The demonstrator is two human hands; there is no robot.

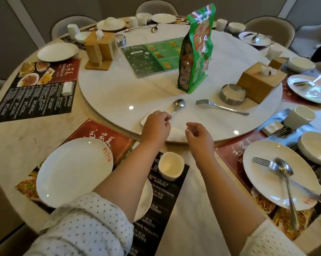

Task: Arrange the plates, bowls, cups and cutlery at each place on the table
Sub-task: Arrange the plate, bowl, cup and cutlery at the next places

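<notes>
The left hand pinches the spoon lying on the turntable, the right hand hangs loosely curled and empty, so next seems lifting it to the near plate.

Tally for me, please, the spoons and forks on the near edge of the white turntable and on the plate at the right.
Spoons: 2, the near spoon pinched by the left hand, and the plate spoon
Forks: 2, the turntable fork and the plate fork
Total: 4
</notes>
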